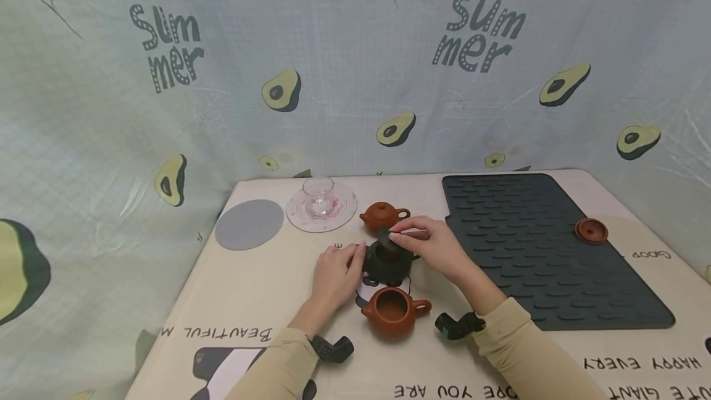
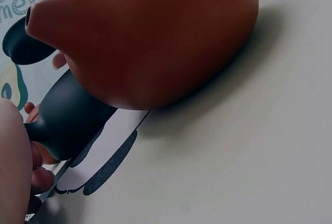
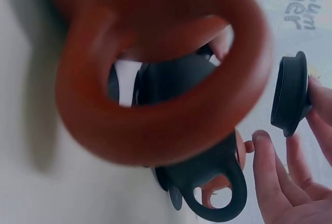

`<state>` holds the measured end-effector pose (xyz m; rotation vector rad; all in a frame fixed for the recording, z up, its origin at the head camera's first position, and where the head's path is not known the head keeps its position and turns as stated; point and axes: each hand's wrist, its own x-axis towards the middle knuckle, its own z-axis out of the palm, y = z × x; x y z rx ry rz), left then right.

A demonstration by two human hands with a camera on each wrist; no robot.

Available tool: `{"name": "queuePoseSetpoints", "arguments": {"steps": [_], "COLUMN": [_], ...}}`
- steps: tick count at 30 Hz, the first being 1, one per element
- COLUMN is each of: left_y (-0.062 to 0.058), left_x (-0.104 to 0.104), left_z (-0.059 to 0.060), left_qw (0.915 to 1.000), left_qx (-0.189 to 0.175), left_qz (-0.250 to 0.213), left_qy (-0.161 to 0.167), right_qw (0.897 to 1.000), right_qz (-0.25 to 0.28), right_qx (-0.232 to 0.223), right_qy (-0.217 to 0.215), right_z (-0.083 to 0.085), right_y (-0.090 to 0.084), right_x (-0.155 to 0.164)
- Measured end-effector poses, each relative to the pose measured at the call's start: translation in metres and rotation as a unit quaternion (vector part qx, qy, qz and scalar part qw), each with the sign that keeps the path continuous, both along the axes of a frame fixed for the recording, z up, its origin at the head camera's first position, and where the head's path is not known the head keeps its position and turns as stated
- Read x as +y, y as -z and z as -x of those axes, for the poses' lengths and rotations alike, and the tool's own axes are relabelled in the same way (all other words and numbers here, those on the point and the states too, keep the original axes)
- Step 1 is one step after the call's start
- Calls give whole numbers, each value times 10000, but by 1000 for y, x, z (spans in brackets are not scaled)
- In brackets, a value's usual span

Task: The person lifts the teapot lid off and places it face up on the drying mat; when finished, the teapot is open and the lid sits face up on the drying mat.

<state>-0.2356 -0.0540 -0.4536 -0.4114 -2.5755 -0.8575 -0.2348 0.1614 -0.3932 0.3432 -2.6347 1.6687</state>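
My right hand (image 1: 439,249) pinches a black teapot lid (image 3: 290,94) by its knob and holds it tilted above a black teapot (image 1: 391,269). My left hand (image 1: 335,273) is at that pot's left side, thumb and fingers around the spout (image 2: 34,130). Nearer to me stands a reddish-brown clay teapot (image 1: 392,313) without a lid, its spout to the left and handle to the right. Its body and handle fill much of both wrist views. Behind the black pot sits another clay teapot (image 1: 380,217) with its lid on.
A glass cup (image 1: 319,195) stands on a patterned plate (image 1: 300,220) at the back left, beside a grey round mat (image 1: 249,225). On the right lies a dark ridged mat (image 1: 516,252), with a small reddish-brown lid (image 1: 591,231) at its right edge.
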Motion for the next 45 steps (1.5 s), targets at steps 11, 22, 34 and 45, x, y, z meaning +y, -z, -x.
{"name": "queuePoseSetpoints", "arguments": {"steps": [11,22,34,45], "left_y": [1,1,2,2], "left_x": [1,1,1,-1], "left_z": [-1,0,-1,0], "left_qw": [10000,10000,10000,9998], "left_qx": [-47,75,33,197], "left_qz": [15,3,0,31], "left_qy": [36,54,60,21], "right_qw": [9963,9673,9131,8663], "right_qz": [550,2021,3322,4168], "right_qx": [-651,-1528,-2339,-2735], "right_qy": [145,-141,-354,-317], "right_z": [1,3,5,9], "right_y": [-1,-6,-5,-5], "right_x": [5,11,18,19]}}
